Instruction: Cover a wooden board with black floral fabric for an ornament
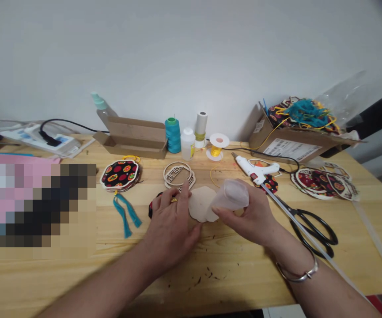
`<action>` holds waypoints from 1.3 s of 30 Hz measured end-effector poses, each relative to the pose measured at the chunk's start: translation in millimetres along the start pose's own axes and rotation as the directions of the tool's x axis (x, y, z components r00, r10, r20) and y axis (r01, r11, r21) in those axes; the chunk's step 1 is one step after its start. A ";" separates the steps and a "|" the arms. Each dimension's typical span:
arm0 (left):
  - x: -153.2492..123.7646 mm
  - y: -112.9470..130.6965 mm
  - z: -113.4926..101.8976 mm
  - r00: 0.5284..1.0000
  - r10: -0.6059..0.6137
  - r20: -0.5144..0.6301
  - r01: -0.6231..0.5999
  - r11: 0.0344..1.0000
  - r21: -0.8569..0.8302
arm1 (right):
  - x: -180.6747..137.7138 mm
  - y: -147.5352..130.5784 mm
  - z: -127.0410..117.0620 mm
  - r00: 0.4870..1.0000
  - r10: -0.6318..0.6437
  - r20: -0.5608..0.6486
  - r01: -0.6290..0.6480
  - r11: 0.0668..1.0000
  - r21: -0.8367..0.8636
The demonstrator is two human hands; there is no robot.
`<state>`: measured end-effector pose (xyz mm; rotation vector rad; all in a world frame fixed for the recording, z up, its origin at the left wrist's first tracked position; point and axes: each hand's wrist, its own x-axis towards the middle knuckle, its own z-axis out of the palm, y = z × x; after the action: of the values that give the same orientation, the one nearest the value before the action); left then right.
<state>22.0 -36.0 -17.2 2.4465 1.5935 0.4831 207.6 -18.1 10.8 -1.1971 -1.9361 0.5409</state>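
Head view: my right hand grips a translucent bottle beside a scalloped disc; my left hand lies flat.

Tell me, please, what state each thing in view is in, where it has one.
Translucent container: tilted, held in the right hand.
Pale disc: lying by the left hand.
Long box: open.
Small bottle: upright.
Spray bottle: standing.
Teal thread cone: upright.
Glue gun: lying down.
Power strip: black plug inserted.
Cardboard box: open, filled above its rim.
Scissors: lying down; open or shut unclear.
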 end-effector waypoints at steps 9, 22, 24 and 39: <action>1.2 -0.4 0.6 1.000 -0.008 -0.018 0.008 0.999 -0.031 | 2.3 4.2 -5.5 1.000 -0.015 -0.022 0.014 1.000 -0.024; 0.2 0.2 -0.3 1.000 -0.015 0.008 0.016 0.999 -0.031 | 5.1 4.7 -11.0 0.999 0.025 -0.031 -0.026 0.998 -0.057; 0.5 0.1 0.1 1.000 -0.016 0.005 0.017 0.999 -0.032 | 5.1 6.4 -11.0 0.996 0.029 -0.086 -0.035 0.997 -0.067; 0.3 -0.7 -0.4 1.000 -0.013 0.010 0.013 1.000 -0.007 | 4.0 15.8 5.2 0.964 0.073 -0.257 -0.069 0.997 0.024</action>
<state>21.4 -35.4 -17.1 2.4279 1.6005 0.4732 211.3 -6.9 -1.7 -1.2641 -1.6715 0.4128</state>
